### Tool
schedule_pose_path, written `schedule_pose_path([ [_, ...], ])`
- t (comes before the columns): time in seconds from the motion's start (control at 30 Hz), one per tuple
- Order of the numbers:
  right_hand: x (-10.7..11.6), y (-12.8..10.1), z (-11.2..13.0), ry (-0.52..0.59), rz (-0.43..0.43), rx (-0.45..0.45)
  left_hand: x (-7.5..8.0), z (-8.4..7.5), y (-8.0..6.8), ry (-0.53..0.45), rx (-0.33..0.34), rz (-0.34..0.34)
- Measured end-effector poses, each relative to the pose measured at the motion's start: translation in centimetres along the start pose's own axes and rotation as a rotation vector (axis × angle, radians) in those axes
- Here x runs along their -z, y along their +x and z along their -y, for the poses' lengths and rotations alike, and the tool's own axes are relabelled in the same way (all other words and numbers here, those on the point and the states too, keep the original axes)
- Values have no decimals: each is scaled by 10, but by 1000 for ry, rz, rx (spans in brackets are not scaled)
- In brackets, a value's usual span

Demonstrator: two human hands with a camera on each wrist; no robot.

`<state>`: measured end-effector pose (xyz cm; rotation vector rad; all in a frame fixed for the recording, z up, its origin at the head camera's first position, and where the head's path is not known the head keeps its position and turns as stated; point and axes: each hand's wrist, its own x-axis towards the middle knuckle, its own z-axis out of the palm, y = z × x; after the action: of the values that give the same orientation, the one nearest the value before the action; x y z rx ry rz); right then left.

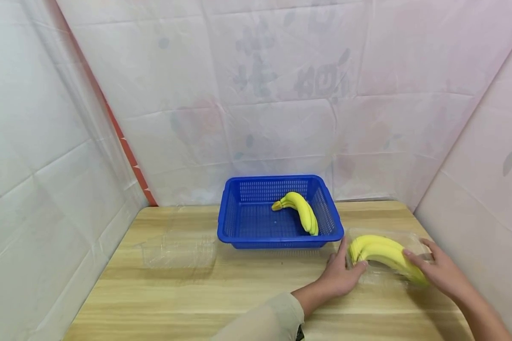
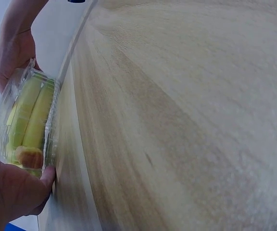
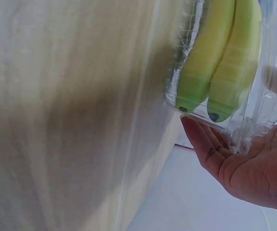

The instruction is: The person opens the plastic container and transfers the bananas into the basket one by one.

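Yellow bananas point(image 1: 384, 255) lying curved inside a clear plastic box point(image 1: 414, 244) on the right of the wooden table, just right of the blue basket. Stem end pointing left, tips right. Box flat on the tabletop, touched at both ends.

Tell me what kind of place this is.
Probably a staged recording booth, not a kitchen: pale plastic sheeting walls in a light wooden table, which carries only a blue perforated plastic basket and packaged bananas.
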<state>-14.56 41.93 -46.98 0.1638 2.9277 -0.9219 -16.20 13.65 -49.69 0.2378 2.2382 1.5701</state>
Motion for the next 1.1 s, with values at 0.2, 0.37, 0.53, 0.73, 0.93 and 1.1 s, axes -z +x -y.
schedule_pose_path([
  [0.2, 7, 5, 4, -12, 67, -34, 0, -2, 2, 8, 0, 2],
  [0.37, 7, 6, 6, -34, 53, -46, 1, -2, 2, 1, -14, -6],
  [0.53, 5, 5, 7, -58, 19, -58, -1, 0, 3, 0, -14, -10],
  [0.73, 4, 5, 8, -41, 24, -82, -2, 1, 2, -3, -17, 5],
  [0.93, 5, 7, 8, -36, 21, -68, -1, 0, 2, -9, -22, 6],
  [1.1, 6, 7, 9, -42, 30, -58, -1, 0, 3, -7, -21, 3],
])
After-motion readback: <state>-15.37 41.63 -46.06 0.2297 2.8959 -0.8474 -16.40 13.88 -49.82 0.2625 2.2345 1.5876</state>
